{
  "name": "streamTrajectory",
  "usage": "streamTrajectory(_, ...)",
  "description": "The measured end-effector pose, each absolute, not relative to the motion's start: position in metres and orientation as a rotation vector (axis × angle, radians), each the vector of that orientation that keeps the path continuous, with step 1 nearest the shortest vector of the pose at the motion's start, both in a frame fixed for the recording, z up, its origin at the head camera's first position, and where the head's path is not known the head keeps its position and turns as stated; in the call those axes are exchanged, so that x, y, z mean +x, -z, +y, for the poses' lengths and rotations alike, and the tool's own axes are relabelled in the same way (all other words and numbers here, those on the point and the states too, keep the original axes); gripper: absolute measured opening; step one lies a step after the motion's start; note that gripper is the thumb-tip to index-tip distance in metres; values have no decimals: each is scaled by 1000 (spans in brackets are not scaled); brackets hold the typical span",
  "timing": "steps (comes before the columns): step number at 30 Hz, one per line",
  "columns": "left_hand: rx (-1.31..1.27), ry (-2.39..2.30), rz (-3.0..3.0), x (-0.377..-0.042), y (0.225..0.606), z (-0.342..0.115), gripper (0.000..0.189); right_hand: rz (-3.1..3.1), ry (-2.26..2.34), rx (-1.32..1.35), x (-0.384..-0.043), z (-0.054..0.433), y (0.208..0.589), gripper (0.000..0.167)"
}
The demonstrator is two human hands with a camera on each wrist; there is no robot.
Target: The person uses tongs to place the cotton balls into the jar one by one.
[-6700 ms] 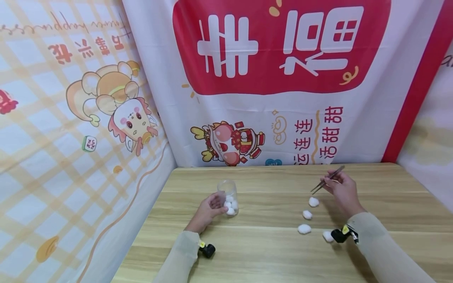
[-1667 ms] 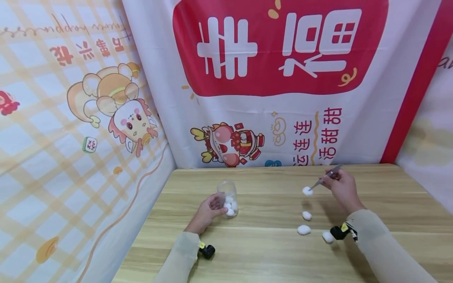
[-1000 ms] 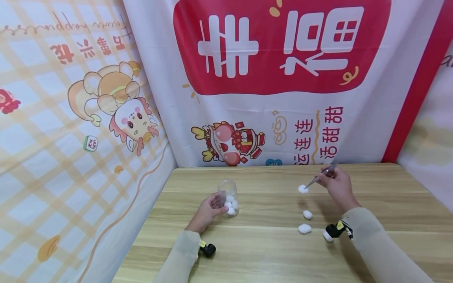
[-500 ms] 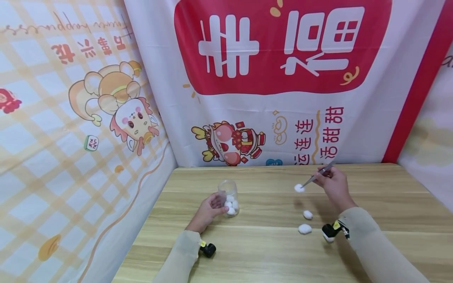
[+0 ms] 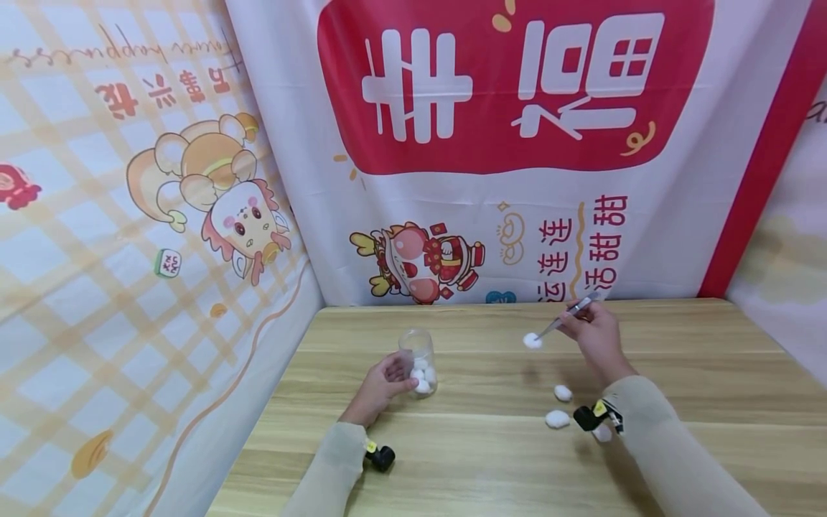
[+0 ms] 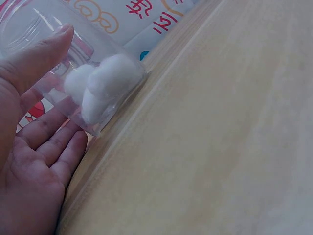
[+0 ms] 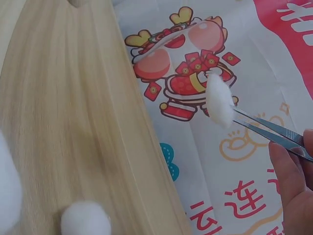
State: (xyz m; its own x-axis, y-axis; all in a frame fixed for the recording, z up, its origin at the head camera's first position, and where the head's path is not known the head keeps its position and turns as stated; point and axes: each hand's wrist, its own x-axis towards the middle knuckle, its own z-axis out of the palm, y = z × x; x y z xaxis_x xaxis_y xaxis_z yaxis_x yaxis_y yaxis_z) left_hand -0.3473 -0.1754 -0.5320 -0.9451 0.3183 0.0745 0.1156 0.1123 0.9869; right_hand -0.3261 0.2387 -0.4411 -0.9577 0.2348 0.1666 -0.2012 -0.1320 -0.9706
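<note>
My right hand (image 5: 596, 342) pinches metal tweezers (image 5: 567, 316), whose tips grip a white cotton ball (image 5: 533, 341) raised above the table. In the right wrist view the same cotton ball (image 7: 219, 100) hangs at the tweezer tips. My left hand (image 5: 381, 388) holds a clear plastic jar (image 5: 416, 343) upright on the table, thumb on the near side and fingers around the far side. Several cotton balls (image 6: 107, 81) lie at the bottom of the jar, whose mouth is uncovered.
Two loose cotton balls, one nearer the back (image 5: 563, 393) and one in front (image 5: 557, 419), lie on the wooden table (image 5: 478, 459). A third cotton ball (image 5: 602, 433) is partly hidden under the right wrist camera (image 5: 589, 416). A printed cloth (image 5: 517, 187) hangs behind the table's back edge.
My right hand took up the farthest loose cotton ball with the tweezers, lifted it, and has carried it leftward toward the jar. My left hand and the jar have stayed in place.
</note>
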Motion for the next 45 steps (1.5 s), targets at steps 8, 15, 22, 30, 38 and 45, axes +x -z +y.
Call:
streamTrajectory(8,444,-1947,2232,-345,531,-175,69,-1806,-2206,-57,-330,225,439,18)
streamTrajectory(15,443,-1947,2236,-345,532,-176,69,-1840,-2211,-90,-331,218,437,19)
streamTrajectory(22,428,-1936,2227,-344,531,-176,68,-1859,-2211,-73,-333,212,436,19)
streamTrajectory(30,427,-1923,2221,-345,530,-176,67,-1859,-2224,-78,-334,206,434,21)
streamTrajectory(38,432,-1925,2246,-346,531,-175,68,-1851,-2232,-81,-336,197,431,24)
streamTrajectory(45,451,-1936,2238,-346,531,-175,68,-1856,-2225,-58,-337,190,427,25)
